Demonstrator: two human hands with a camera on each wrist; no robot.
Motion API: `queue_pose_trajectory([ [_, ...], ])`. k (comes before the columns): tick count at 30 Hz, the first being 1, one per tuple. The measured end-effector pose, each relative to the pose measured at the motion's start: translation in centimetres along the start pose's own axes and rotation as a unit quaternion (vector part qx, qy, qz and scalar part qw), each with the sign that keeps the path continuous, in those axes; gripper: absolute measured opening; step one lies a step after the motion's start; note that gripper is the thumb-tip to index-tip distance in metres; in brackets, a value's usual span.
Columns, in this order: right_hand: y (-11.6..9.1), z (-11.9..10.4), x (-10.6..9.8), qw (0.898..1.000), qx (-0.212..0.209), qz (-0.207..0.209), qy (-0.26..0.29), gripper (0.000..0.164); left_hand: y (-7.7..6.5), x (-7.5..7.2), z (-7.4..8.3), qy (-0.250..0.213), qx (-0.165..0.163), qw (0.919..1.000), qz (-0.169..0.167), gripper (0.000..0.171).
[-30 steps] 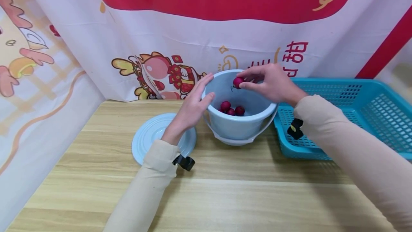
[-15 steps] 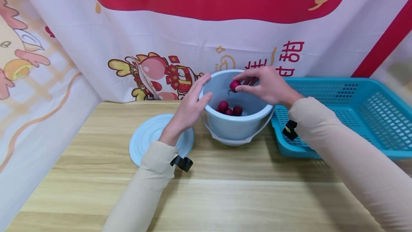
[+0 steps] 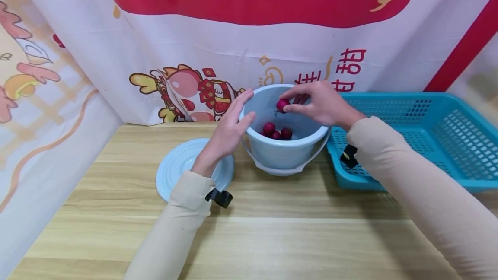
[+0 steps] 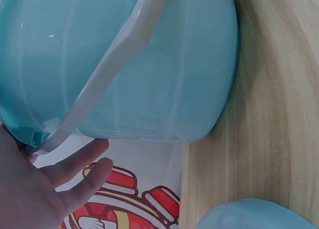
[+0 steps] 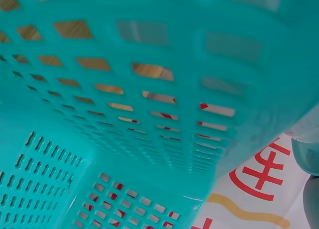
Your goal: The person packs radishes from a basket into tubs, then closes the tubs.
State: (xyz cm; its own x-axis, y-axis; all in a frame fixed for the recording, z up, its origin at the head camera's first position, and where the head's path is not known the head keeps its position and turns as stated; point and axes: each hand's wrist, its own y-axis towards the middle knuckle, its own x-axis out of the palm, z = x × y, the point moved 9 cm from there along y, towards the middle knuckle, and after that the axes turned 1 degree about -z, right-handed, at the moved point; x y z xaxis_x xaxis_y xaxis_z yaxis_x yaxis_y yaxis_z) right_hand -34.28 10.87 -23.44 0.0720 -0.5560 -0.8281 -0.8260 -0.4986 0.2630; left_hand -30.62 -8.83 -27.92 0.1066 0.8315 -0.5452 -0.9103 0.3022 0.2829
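My right hand (image 3: 324, 103) pinches a round red radish (image 3: 282, 106), with a thin stringy root, between thumb and fingertips inside the mouth of a light blue bucket (image 3: 282, 154). Below it, several more red radishes (image 3: 269, 128) lie on the bucket's floor. At the bucket's left side my left hand (image 3: 228, 133) rests with its fingers extended along the rim. In the left wrist view, the left hand (image 4: 30, 189) touches the bucket wall beside the pale handle (image 4: 107, 72), its fingers straight. The right hand does not show in the right wrist view.
A teal perforated basket (image 3: 389, 183) stands right of the bucket, under the right forearm. The light blue lid (image 3: 171, 172) lies flat on the wooden table (image 3: 272, 245) at the left, partly beneath the left wrist. A printed curtain (image 3: 218, 38) hangs close behind the bucket.
My right hand has lowered the radish slightly into the bucket. The whole head view has shifted a little; the left hand stays at the rim.
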Motion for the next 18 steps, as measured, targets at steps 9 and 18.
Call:
queue_pose_trajectory([
  [9, 0.03, 0.07, 0.10, 1.000, 0.010, -0.008, -0.008, 0.041, 0.11, 0.07, -0.07, -0.003, 0.003, 1.0000, -0.003, 0.064],
  [18, 0.02, -0.19, 0.17, 1.000, 0.006, -0.013, -0.011, 0.041, 0.10, 0.02, -0.02, -0.005, 0.008, 1.0000, -0.001, 0.063],
])
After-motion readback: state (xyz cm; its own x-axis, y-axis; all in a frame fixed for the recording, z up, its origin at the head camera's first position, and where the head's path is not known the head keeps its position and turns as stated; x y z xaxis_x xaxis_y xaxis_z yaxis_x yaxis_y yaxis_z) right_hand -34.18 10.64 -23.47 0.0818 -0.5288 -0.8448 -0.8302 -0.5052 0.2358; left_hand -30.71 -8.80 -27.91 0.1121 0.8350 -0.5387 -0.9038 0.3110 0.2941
